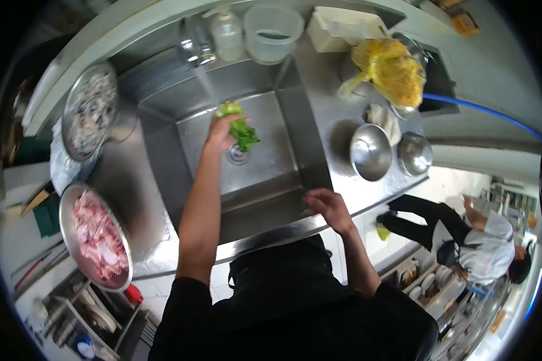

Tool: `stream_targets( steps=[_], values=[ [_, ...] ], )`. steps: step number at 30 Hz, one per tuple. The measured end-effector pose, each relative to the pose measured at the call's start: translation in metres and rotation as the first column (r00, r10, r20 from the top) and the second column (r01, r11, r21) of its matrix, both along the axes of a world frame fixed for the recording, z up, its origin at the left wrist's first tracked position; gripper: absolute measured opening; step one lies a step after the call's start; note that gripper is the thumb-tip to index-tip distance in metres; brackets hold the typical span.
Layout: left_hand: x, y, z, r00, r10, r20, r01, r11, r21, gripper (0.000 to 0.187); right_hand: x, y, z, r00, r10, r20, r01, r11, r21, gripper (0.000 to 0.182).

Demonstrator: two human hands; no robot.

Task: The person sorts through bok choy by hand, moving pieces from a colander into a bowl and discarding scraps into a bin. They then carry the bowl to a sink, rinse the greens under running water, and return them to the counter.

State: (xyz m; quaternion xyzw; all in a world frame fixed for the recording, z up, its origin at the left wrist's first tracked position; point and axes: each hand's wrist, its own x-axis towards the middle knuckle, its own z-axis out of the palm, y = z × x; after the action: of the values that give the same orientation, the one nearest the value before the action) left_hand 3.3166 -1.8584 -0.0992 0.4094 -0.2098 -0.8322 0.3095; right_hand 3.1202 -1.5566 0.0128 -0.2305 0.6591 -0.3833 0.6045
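My left hand (220, 130) is closed around a bunch of leafy greens (244, 135), low inside the steel sink (265, 120). Pale green stalk ends show above the fist, and the darker leaves hang out below it, over the drain (238, 156). A stream of water falls from the tap (194, 48) at the back of the sink towards the greens. Over the front right edge of the sink, my right hand (329, 209) hovers with its fingers loosely bent and apart. Nothing shows in it.
At left stand a colander of greyish seafood-like pieces (91, 111) and a bowl of raw meat (99, 237). A soap bottle (226, 36) and plastic tub (273, 36) line the back. Steel bowls (371, 153) and a yellow bag (391, 69) sit right. Another person (485, 246) stands beyond.
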Motion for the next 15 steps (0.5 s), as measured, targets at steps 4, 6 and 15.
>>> stream_targets(
  steps=[4,6,15],
  values=[
    [0.007,0.008,0.009,0.992,-0.032,-0.121,0.033,0.999,0.007,0.053,0.044,-0.149,-0.037,0.889,-0.086,-0.449,-0.152,0.871,-0.467,0.038],
    [0.014,0.012,0.001,0.988,-0.029,-0.154,0.039,0.997,0.063,0.049,0.069,-0.225,-0.07,0.795,-0.265,-0.546,-0.101,0.83,-0.549,0.046],
    [0.043,0.029,0.022,0.918,0.295,-0.264,-0.287,0.955,0.072,0.048,0.123,-0.29,-0.087,0.898,-0.05,0.437,0.216,0.915,-0.341,0.026]
  ],
)
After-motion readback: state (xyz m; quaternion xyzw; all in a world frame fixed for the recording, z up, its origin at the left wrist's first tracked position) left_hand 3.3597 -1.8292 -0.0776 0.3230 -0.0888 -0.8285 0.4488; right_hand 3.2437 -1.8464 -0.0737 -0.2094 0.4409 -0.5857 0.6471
